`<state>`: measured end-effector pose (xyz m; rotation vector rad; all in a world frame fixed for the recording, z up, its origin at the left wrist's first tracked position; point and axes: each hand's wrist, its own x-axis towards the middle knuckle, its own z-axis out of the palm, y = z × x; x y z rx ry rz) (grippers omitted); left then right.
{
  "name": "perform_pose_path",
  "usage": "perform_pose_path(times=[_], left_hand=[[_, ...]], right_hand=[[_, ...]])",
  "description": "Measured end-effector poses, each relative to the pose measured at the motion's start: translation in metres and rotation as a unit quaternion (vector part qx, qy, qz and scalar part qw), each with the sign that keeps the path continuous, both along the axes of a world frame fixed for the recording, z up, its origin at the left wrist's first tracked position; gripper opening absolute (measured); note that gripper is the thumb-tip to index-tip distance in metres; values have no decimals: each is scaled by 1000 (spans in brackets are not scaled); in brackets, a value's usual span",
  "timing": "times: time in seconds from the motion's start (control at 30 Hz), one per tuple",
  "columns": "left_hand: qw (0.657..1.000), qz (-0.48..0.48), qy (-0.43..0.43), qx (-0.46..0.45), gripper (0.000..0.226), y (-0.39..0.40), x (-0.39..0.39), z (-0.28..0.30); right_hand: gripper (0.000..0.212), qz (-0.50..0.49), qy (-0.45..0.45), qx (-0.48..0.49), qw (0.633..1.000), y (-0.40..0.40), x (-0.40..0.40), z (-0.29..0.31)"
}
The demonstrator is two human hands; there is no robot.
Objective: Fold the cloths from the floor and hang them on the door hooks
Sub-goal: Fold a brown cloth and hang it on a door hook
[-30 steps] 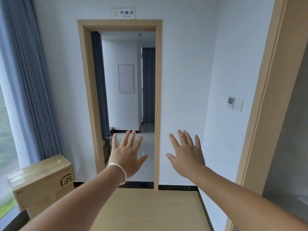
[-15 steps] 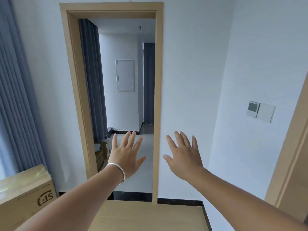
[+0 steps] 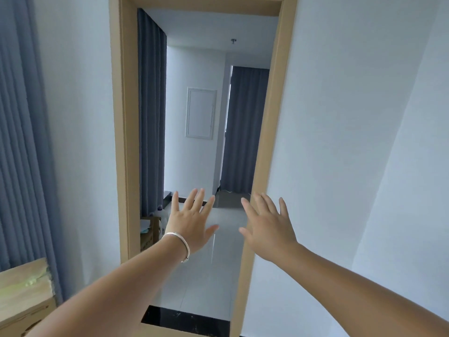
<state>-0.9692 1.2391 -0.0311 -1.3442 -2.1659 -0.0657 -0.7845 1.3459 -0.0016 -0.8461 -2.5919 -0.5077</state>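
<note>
Both hands, left hand (image 3: 192, 227) and right hand (image 3: 268, 229), spread-fingered, hold nothing before doorway (image 3: 267, 142).

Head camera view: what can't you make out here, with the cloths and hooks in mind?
- Cloths: none shows; the floor past the doorway is partly hidden by both hands, left hand, right hand.
- Door hooks: none in view, nor any door leaf.
- Box: cut off by the left and bottom edges.
- Items by the left jamb: too small and blurred to name.
</note>
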Motion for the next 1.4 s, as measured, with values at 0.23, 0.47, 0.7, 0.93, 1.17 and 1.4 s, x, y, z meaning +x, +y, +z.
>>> perform_pose_path(times=[0.23,0.47,0.7,0.93,1.17,1.4], left_hand=[[995,96,-33,23,75,-37,-121,-11],[960,274,-62,-1,75,-150,-210,-36],[874,478,-87,-5,76,-279,-247,-74],[737,662,-139,-4,74,-347,-226,-111],[641,744,-187,14,74,-362,-197,-167],[606,760,-235,8,74,-369,-190,-255]], right_hand=[[71,88,-16,22,996,9,-155,-2],[71,270,-37,-3,962,-64,-311,-43],[73,475,-59,-25,878,-168,-443,-84],[68,641,-113,-53,757,-256,-521,-130],[70,719,-165,-77,671,-302,-541,-186],[71,726,-210,-62,652,-317,-541,-279]])
